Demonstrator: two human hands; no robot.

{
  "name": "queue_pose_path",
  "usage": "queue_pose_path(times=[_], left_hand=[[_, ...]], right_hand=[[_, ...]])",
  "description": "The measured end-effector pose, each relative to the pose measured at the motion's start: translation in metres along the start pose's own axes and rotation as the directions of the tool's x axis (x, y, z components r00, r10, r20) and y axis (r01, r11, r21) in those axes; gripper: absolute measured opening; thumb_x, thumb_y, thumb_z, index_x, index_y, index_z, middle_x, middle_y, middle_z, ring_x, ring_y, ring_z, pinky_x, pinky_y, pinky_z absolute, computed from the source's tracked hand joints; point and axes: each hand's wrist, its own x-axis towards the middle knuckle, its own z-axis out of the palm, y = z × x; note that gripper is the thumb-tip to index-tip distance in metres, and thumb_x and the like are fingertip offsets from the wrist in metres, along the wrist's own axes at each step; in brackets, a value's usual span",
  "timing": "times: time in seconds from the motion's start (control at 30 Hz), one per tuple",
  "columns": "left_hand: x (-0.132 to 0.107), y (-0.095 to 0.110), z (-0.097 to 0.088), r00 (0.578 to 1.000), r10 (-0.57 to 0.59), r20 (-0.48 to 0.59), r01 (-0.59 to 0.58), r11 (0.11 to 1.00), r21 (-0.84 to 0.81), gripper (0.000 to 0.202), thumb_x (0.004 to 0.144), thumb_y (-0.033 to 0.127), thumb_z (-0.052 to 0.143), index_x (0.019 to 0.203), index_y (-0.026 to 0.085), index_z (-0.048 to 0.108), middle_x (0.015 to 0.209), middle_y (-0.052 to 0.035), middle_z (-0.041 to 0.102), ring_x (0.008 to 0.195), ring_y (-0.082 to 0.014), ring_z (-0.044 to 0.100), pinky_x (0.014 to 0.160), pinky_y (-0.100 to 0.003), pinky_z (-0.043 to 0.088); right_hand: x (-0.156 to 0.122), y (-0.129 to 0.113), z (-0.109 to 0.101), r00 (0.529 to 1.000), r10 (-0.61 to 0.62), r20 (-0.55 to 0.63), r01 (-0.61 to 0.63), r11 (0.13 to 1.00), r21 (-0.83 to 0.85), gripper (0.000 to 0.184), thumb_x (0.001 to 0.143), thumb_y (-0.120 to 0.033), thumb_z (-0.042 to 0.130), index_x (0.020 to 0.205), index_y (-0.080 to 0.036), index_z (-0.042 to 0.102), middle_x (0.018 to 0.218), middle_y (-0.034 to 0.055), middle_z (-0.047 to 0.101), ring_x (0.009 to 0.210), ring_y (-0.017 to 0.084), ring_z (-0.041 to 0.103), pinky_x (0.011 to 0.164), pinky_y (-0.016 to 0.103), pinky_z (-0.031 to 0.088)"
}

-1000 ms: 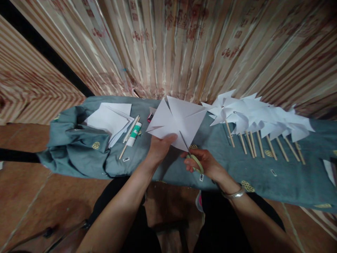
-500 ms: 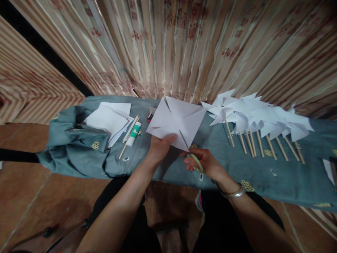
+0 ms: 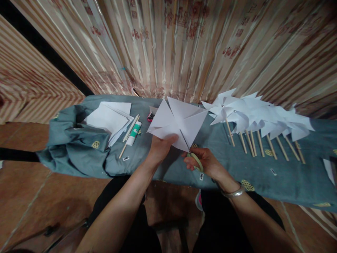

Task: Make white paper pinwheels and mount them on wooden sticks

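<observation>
A white square sheet of paper (image 3: 191,121), slit inward from its corners, is held above the cloth. My left hand (image 3: 161,149) pinches its lower left edge, thumb on top. My right hand (image 3: 201,161) is closed round the yellow-green handles of a pair of scissors (image 3: 197,162). Their blade lies along the slit at the sheet's lower corner, pointing toward the middle. To the right, several white paper pinwheels (image 3: 252,112) on wooden sticks lie overlapping in a row.
Grey-green cloth (image 3: 168,175) covers the narrow table. At left lie stacked white paper sheets (image 3: 107,117), a glue stick (image 3: 134,133) and a wooden stick (image 3: 122,151). A small box (image 3: 151,116) sits behind the held paper. A patterned curtain (image 3: 158,45) hangs along the far side.
Almost nothing differs. The paper and my left hand have shifted very slightly to the right, and the scissors remain at the same corner.
</observation>
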Motion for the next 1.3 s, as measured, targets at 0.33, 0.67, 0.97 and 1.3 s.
queue_pose_path(times=[0.33, 0.67, 0.97, 1.3], left_hand=[[-0.0013, -0.0032, 0.0001, 1.0, -0.014, -0.005, 0.015, 1.0, 0.021, 0.043, 0.057, 0.025, 0.073, 0.098, 0.019, 0.065, 0.085, -0.0033, 0.069, 0.081, -0.0201, 0.062, 0.077, -0.032, 0.05], [-0.0013, -0.0007, 0.0006, 0.999, -0.027, -0.026, 0.028, 0.999, 0.016, 0.046, 0.054, 0.024, 0.075, 0.099, 0.018, 0.066, 0.085, -0.0031, 0.071, 0.079, -0.0197, 0.062, 0.075, -0.032, 0.051], [-0.0024, -0.0007, 0.0021, 0.998, -0.056, -0.036, 0.056, 0.998, 0.017, 0.046, 0.054, 0.02, 0.075, 0.1, 0.018, 0.067, 0.087, -0.004, 0.072, 0.079, -0.0207, 0.065, 0.077, -0.034, 0.052], [-0.0021, -0.0013, 0.0012, 0.998, -0.046, -0.036, 0.046, 0.999, -0.009, 0.049, 0.053, 0.02, 0.076, 0.101, 0.018, 0.066, 0.088, -0.0035, 0.071, 0.08, -0.0204, 0.064, 0.078, -0.033, 0.052]], right_hand=[[0.001, 0.0011, -0.002, 1.0, 0.006, -0.006, -0.006, 1.0, -0.003, 0.045, 0.048, -0.051, 0.089, 0.067, -0.017, 0.068, 0.051, -0.0025, 0.061, 0.044, 0.008, 0.052, 0.043, 0.021, 0.04], [0.0011, 0.0012, -0.0003, 0.999, 0.034, -0.039, -0.033, 0.999, 0.018, 0.048, 0.043, -0.05, 0.091, 0.068, -0.017, 0.068, 0.05, -0.0036, 0.061, 0.043, 0.008, 0.051, 0.043, 0.021, 0.041], [0.0003, -0.0018, -0.0003, 0.999, 0.009, -0.032, -0.009, 1.0, -0.004, 0.047, 0.045, -0.051, 0.09, 0.067, -0.016, 0.067, 0.05, -0.0029, 0.061, 0.045, 0.008, 0.051, 0.044, 0.021, 0.04], [0.001, 0.0008, -0.0013, 0.999, -0.002, -0.035, 0.002, 1.0, -0.001, 0.045, 0.048, -0.049, 0.09, 0.068, -0.015, 0.067, 0.05, -0.0025, 0.06, 0.044, 0.008, 0.051, 0.044, 0.021, 0.039]])
